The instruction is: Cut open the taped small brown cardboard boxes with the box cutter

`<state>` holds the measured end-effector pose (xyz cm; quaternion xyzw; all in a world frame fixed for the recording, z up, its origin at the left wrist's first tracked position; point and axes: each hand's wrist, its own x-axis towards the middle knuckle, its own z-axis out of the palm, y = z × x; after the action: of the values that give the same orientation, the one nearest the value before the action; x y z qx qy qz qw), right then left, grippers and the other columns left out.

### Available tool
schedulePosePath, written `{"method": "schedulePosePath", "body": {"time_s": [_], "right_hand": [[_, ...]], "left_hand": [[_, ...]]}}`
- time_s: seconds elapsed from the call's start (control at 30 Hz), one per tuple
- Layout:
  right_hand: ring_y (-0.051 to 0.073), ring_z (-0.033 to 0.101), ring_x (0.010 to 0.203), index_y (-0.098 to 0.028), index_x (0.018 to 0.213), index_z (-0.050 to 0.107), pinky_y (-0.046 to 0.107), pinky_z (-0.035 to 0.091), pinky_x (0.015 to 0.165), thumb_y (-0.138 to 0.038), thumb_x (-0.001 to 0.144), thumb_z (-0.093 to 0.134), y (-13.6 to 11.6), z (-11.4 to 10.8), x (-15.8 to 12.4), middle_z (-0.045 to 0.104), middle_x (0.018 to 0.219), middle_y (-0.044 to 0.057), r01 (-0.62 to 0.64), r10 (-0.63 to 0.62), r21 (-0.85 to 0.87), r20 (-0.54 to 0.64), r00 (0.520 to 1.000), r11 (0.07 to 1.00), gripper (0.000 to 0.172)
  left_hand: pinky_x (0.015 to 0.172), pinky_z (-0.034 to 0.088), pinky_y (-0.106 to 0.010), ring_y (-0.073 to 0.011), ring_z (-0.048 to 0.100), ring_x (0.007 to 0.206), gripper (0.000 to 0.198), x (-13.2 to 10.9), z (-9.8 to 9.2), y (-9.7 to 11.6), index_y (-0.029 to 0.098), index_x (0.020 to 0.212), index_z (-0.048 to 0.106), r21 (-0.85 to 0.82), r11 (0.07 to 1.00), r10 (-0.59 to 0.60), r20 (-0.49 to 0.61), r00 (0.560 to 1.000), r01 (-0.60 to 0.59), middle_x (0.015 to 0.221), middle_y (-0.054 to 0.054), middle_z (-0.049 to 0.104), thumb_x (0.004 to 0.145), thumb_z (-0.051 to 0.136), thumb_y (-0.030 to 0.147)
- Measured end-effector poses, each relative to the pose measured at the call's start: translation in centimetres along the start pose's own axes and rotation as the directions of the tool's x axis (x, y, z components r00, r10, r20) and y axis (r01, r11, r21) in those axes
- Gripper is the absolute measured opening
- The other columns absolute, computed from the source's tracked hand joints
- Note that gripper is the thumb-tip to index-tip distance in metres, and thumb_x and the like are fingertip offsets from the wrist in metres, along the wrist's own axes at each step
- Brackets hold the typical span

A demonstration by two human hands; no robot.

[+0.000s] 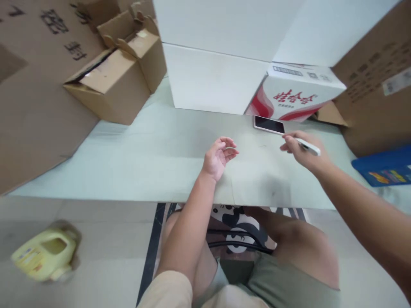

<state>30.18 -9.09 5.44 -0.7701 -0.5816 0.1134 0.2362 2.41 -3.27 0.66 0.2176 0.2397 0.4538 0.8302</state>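
My left hand [218,159] hovers over the pale table, palm turned up and inward. Its fingers are loosely bent and apart, with nothing in them. Further right, my right hand [303,149] is closed round a slim white pen-like tool [308,146]. The tool's thick rounded end sticks out to the right; its other end is hidden by the fingers, so its exact kind does not show. Just beyond that hand lies a smartphone [269,124] with a dark screen, flat on the table, close to the front of a white and red carton [293,96].
Large white boxes [218,77] stand at the back of the table [144,171]. Opened brown cartons [122,85] crowd the left, with a big brown box [379,81] and a blue package [385,167] at right. A yellow jug [45,254] lies on the floor.
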Motion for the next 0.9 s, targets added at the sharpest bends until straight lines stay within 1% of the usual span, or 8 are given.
{"method": "schedulePosePath", "body": {"time_s": [0.1,0.2,0.27,0.33,0.47,0.57,0.7,0.9], "right_hand": [[0.03,0.073,0.088,-0.026,0.111,0.071,0.056,0.057,0.089,-0.047,0.093,0.048,-6.8,3.6,1.0,0.073,0.089,0.008,0.186,-0.184,-0.018,0.056,0.981,0.982,0.037],[0.028,0.073,0.087,-0.023,0.1,0.072,0.05,0.058,0.089,-0.03,0.084,0.055,-13.7,7.6,3.7,0.072,0.093,0.009,0.446,-0.46,0.121,0.136,0.877,0.887,0.024],[0.025,0.073,0.081,-0.022,0.101,0.07,0.046,0.06,0.085,-0.022,0.082,0.053,-18.5,10.6,5.8,0.072,0.094,0.009,0.492,-0.532,0.211,0.226,0.816,0.845,0.026],[0.027,0.073,0.091,-0.021,0.11,0.069,0.047,0.059,0.089,-0.017,0.082,0.051,-23.5,13.7,7.5,0.072,0.102,0.01,0.544,-0.581,0.204,0.263,0.771,0.814,0.034],[0.035,0.063,0.127,-0.022,0.125,0.067,0.055,0.052,0.106,-0.014,0.079,0.054,-33.5,19.7,9.7,0.059,0.139,0.016,0.736,-0.736,0.098,0.214,0.642,0.67,0.048],[0.038,0.069,0.115,-0.031,0.142,0.053,0.06,0.054,0.097,-0.026,0.084,0.061,-39.1,23.9,11.2,0.063,0.126,0.014,0.769,-0.764,0.083,0.22,0.606,0.634,0.059],[0.041,0.07,0.11,-0.029,0.123,0.061,0.066,0.048,0.098,-0.05,0.086,0.066,-41.5,28.3,13.8,0.068,0.095,0.009,0.801,-0.79,0.036,0.193,0.581,0.598,0.042],[0.04,0.066,0.123,-0.019,0.112,0.061,0.068,0.04,0.107,-0.057,0.095,0.049,-37.1,29.5,15.6,0.065,0.121,0.016,0.835,-0.838,0.076,-0.005,0.546,0.544,0.043]], "left_hand": [[0.067,0.048,-0.024,-0.0098,0.058,0.059,0.007,-0.6,-0.3,0.8,0.018,0.072,0.061,-0.154,0.986,0.038,-0.193,0.981,-0.069,0.065,0.001,0.06,0.071,0.058,0.025],[0.059,0.04,-0.021,-0.0074,0.048,0.052,0.01,-1.0,-1.4,2.4,0.017,0.068,0.055,-0.266,0.941,0.084,-0.41,0.908,-0.207,0.059,0.004,0.05,0.075,0.055,0.024],[0.056,0.036,-0.021,-0.0069,0.043,0.05,0.014,-1.4,-2.4,3.7,0.018,0.066,0.052,-0.32,0.898,0.101,-0.518,0.849,-0.302,0.057,0.005,0.045,0.079,0.052,0.023],[0.055,0.033,-0.022,-0.007,0.039,0.048,0.017,-2.0,-3.3,5.2,0.018,0.063,0.049,-0.351,0.856,0.117,-0.584,0.803,-0.38,0.056,0.005,0.042,0.08,0.05,0.021],[0.056,0.032,-0.024,-0.0083,0.037,0.048,0.02,-3.3,-5.0,8.2,0.018,0.061,0.047,-0.351,0.807,0.176,-0.626,0.76,-0.476,0.056,0.004,0.039,0.08,0.046,0.018],[0.058,0.032,-0.025,-0.0092,0.036,0.049,0.024,-4.1,-5.8,9.9,0.018,0.058,0.047,-0.319,0.785,0.216,-0.663,0.717,-0.531,0.055,0.003,0.038,0.082,0.043,0.017],[0.057,0.03,-0.026,-0.0093,0.035,0.047,0.029,-4.6,-6.5,10.9,0.018,0.055,0.045,-0.308,0.778,0.212,-0.691,0.691,-0.547,0.052,0.003,0.036,0.084,0.041,0.016],[0.058,0.03,-0.026,-0.0097,0.032,0.049,0.024,-4.9,-7.0,10.3,0.019,0.059,0.042,-0.254,0.79,0.263,-0.682,0.683,-0.558,0.055,0.004,0.033,0.082,0.042,0.015]]}}
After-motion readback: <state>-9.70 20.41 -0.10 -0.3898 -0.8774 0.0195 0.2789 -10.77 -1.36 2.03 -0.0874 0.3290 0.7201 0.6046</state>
